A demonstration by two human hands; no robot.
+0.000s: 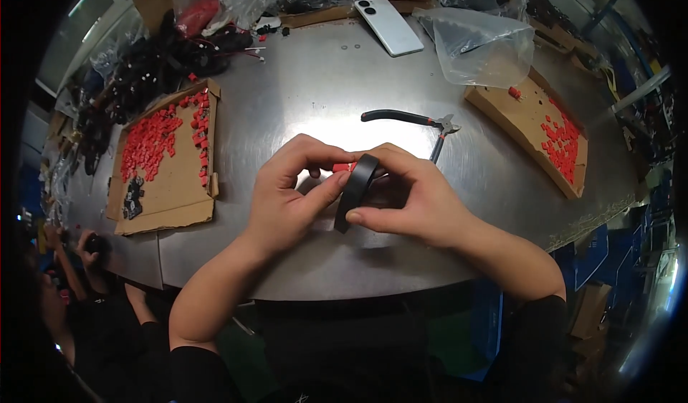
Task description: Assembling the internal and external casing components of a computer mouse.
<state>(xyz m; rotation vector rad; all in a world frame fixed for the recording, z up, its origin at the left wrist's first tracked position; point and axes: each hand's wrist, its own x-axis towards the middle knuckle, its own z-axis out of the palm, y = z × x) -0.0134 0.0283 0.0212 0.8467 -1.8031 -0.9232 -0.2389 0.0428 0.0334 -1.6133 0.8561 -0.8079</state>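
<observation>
Over the near middle of the metal table, my right hand [424, 201] grips a round, flat black plastic part [355, 196], seen nearly edge-on. Its thumb presses the lower rim while the fingers curl over the top. My left hand [285, 193] pinches a small red plastic piece [343, 167] against the upper left of the black part. Part of the red piece is covered by fingers, so I cannot tell how it sits on the black part. Just beyond my hands lie diagonal cutters [401, 117] with black handles, jaws apart and pointing right.
A cardboard tray [175, 213] of red pieces stands at left, another tray [505, 120] at right. A white phone [393, 30] and a clear plastic bag [480, 48] lie at the back. Black cabled parts [154, 69] pile up far left. Another person's hand [89, 249] shows at lower left.
</observation>
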